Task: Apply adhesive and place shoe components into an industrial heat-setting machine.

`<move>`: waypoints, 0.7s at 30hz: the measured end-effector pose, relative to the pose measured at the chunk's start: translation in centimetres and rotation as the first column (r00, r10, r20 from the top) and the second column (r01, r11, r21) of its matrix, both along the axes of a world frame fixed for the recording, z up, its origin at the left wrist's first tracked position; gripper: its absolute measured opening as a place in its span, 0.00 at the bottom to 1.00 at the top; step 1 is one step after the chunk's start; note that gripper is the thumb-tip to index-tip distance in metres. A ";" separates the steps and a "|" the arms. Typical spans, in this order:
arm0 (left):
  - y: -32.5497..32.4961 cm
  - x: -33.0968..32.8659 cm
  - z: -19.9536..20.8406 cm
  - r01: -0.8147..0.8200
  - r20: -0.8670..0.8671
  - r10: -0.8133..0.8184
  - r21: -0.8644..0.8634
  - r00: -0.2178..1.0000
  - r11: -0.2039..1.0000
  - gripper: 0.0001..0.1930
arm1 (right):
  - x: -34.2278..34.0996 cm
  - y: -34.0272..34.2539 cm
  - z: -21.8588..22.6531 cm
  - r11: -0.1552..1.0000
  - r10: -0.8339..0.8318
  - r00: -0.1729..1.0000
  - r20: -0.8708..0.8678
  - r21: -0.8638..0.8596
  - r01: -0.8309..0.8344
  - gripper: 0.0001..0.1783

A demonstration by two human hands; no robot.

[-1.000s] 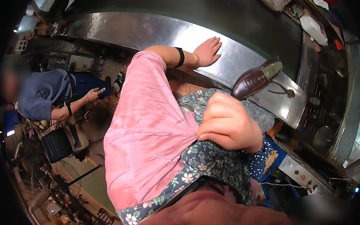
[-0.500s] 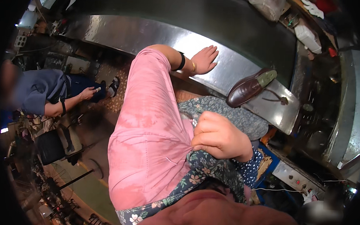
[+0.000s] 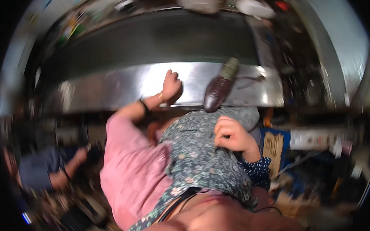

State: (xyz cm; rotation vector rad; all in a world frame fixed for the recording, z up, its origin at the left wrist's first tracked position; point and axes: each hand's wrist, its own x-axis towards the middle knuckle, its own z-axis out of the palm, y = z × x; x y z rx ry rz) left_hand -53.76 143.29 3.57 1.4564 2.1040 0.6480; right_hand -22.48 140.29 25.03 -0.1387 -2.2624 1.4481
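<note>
My left hand (image 3: 172, 86) is closed over the shiny metal ledge (image 3: 112, 87), its fingers curled and nothing visible in them. To its right, a dark brown leather shoe (image 3: 217, 94) lies on that ledge, a green shoe last (image 3: 230, 68) filling its opening. From the shoe a dark cord (image 3: 248, 79) trails over the metal. My right hand (image 3: 233, 135) is above the floral apron (image 3: 199, 157) on my lap, nearer me than the shoe. Its fingers are bent in toward the thumb, and I see nothing held there.
Beyond the ledge runs a dark belt surface (image 3: 155, 40). A plastic bag (image 3: 200, 1) and a white container (image 3: 255, 8) are at its far side. A panel (image 3: 316, 140) and a blue-edged box (image 3: 274, 146) stand at right. Another person (image 3: 40, 167) is at far left, blurred.
My right hand has let go of the pink sleeve cloth. My left hand, flat and spread on the metal before, has curled. The view has swung round, blurring the surroundings.
</note>
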 end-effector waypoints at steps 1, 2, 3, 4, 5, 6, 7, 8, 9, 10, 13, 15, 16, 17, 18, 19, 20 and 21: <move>-0.9 -1.5 -2.3 -0.181 0.275 0.126 0.187 0.953 0.965 0.25 | 0.8 -0.3 -2.8 0.987 -0.133 0.990 0.034 -0.081 0.136 0.09; -1.7 -2.0 -4.5 -0.399 0.555 0.188 0.288 0.811 0.871 0.27 | 1.7 -1.0 -5.6 0.951 -0.252 0.964 0.078 -0.163 0.262 0.09; 0.2 3.3 -2.7 -0.278 0.634 0.122 0.154 0.764 0.948 0.32 | 5.4 -1.5 -8.2 0.850 -0.422 0.874 0.240 -0.230 0.473 0.10; 1.8 7.3 1.2 -0.143 0.691 0.078 0.038 0.719 0.989 0.36 | 8.1 -2.4 -9.6 0.803 -0.508 0.823 0.253 -0.207 0.559 0.10; 2.1 7.2 0.0 -0.046 0.547 -0.054 0.168 0.835 0.985 0.42 | 8.4 -3.3 -10.7 0.748 -0.540 0.795 0.275 -0.277 0.603 0.10; 3.3 11.6 3.4 0.089 0.549 -0.143 0.124 0.824 0.988 0.44 | 10.7 -4.7 -11.6 0.639 -0.615 0.717 0.329 -0.325 0.697 0.10; 3.9 13.7 5.2 0.187 0.328 -0.258 0.233 0.909 0.954 0.45 | 11.4 -5.9 -11.5 0.600 -0.671 0.673 0.310 -0.307 0.739 0.09; 4.6 15.6 6.8 0.298 0.080 -0.342 0.332 0.936 0.895 0.47 | 11.1 -6.8 -12.0 0.521 -0.684 0.653 0.325 -0.409 0.749 0.08; 5.0 16.9 9.1 0.346 0.123 -0.409 0.352 0.904 0.870 0.49 | 11.2 -7.3 -12.4 0.507 -0.689 0.636 0.349 -0.395 0.766 0.07; 5.7 15.3 7.1 0.305 0.073 -0.368 0.424 0.927 0.853 0.50 | 9.5 -7.1 -12.7 0.556 -0.687 0.665 0.293 -0.377 0.741 0.08; 6.9 14.0 5.8 0.182 0.236 -0.231 0.213 0.944 0.960 0.49 | 8.4 -6.6 -11.8 0.657 -0.662 0.675 0.324 -0.182 0.732 0.12; 6.9 14.7 6.2 0.181 0.241 -0.227 0.200 0.943 0.963 0.45 | 8.4 -6.3 -12.3 0.620 -0.714 0.639 0.285 -0.166 0.767 0.13; 6.8 13.9 5.6 0.174 0.533 -0.297 0.268 0.792 0.947 0.40 | 8.2 -5.5 -12.2 0.666 -0.689 0.679 0.254 -0.147 0.731 0.15; 7.0 12.7 4.7 0.144 0.760 -0.344 0.319 0.552 0.937 0.35 | 7.6 -4.8 -11.9 0.637 -0.708 0.648 0.282 -0.142 0.758 0.18; 6.2 14.4 6.0 0.128 0.888 -0.293 0.264 0.353 0.956 0.31 | 7.8 -4.5 -11.8 0.577 -0.743 0.588 0.319 -0.139 0.805 0.22; 5.6 16.2 7.3 0.097 0.945 -0.247 0.231 0.216 0.968 0.30 | 7.8 -4.2 -12.8 0.528 -0.786 0.587 0.196 -0.283 0.801 0.36; 4.6 17.9 8.0 0.080 0.981 -0.181 0.175 0.075 0.981 0.29 | 7.9 -4.0 -13.0 0.467 -0.804 0.583 0.113 -0.486 0.738 0.46; 3.3 19.8 9.2 0.101 0.996 -0.083 0.084 -0.016 0.991 0.27 | 7.8 -4.1 -12.6 0.377 -0.813 0.575 0.088 -0.673 0.636 0.48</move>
